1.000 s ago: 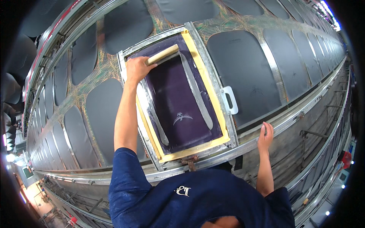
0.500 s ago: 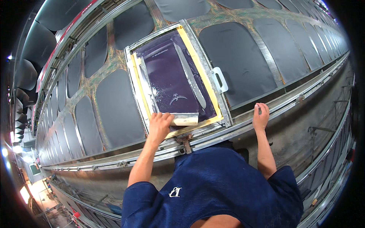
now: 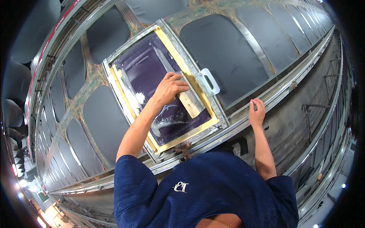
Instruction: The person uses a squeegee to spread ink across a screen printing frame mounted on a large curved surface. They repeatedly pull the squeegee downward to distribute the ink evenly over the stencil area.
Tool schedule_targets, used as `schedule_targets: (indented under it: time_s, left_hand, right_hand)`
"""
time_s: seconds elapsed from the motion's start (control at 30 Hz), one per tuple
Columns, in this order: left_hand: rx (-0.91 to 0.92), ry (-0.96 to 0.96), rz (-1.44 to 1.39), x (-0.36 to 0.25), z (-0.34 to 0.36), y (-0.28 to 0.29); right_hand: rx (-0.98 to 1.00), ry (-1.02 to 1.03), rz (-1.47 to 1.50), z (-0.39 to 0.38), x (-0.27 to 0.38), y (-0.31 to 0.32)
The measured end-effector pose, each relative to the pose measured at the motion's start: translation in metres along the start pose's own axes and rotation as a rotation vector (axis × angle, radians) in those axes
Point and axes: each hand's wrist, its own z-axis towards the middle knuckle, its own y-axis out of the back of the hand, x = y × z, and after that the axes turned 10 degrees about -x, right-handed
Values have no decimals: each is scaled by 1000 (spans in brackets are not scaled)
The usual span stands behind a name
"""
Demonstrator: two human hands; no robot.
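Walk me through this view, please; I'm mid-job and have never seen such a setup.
You're looking down from a wide fisheye camera on the person's head, so straight edges look bent. There is no machine gripper, just two bare hands. The left hand has its fingers closed on a wooden-handled tool over a dark purple panel. That panel sits in a metal frame lined with yellow tape; a white handle is on the frame's right side. Rounded dark grey sheets lie in rows around it. The right hand is empty, near a metal rail.
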Motion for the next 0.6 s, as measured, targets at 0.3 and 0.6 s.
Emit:
schedule_targets:
  time_s: [0.3, 0.6]
  left_hand:
    - [118, 131, 90, -27, -77, 40]
    - [40, 1307, 177, -142, -101, 69]
  right_hand:
    - [34, 29, -20, 2, -1, -3]
    - [98, 61, 30, 1, -9, -3]
